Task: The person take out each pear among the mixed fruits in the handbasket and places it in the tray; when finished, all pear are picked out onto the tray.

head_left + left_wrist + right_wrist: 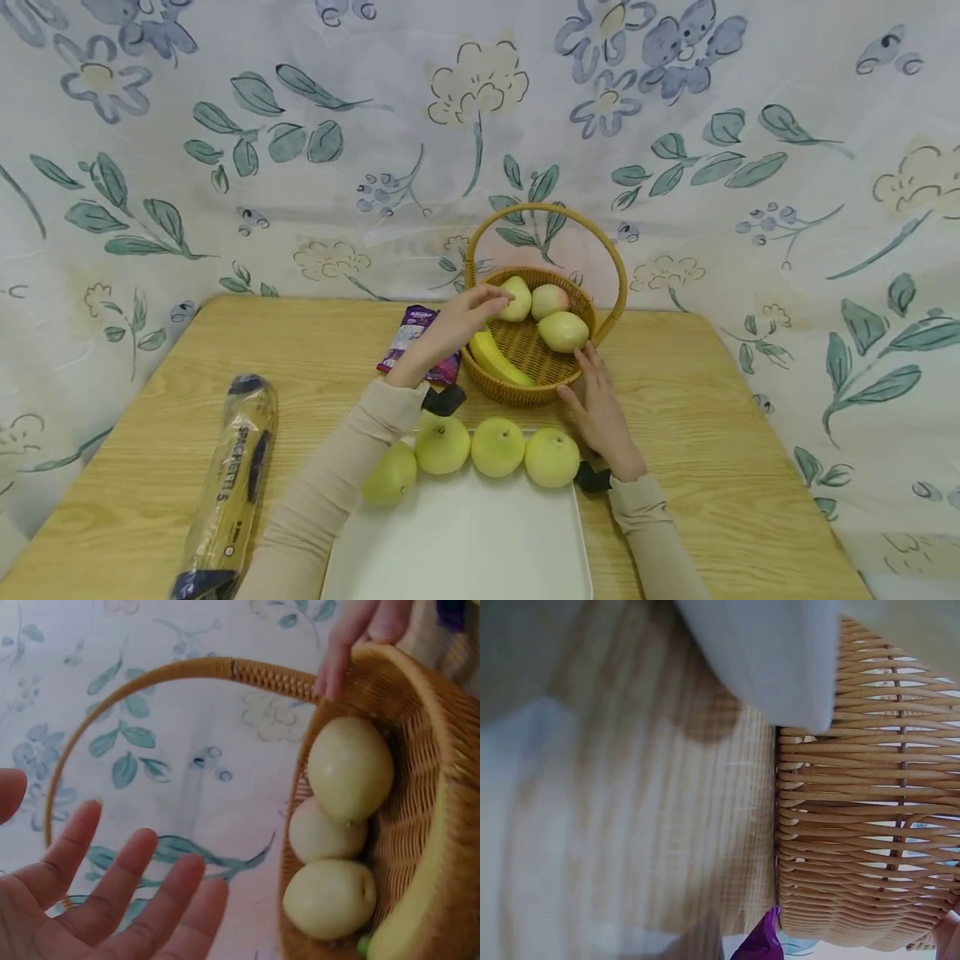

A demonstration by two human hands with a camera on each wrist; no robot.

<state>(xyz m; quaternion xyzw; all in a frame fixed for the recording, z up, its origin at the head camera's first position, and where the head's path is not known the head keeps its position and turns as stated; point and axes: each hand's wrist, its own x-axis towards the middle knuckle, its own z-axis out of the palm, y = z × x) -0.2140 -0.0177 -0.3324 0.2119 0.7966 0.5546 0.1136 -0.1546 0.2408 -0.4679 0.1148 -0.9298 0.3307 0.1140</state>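
A round wicker basket [529,398] with a tall arched handle holds a yellow banana [497,360], a peach [551,300] and two pale green fruits, one by the back [514,298] and one at the right [564,332]. My left hand [467,323] hovers over the basket's left rim, and in the left wrist view its fingers [124,859] are spread and hold nothing. At the basket's right side my right hand [600,408] touches the rim with its fingers extended. Wicker wall fills much of the right wrist view.
Nearer me lies a white tray [465,542], with a pear [390,473] and several round yellow-green fruits [498,447] along its far edge. A purple packet [411,327] sits left of the basket. Farther left is a spaghetti bag [228,483]. Floral cloth [405,150] hangs behind the table.
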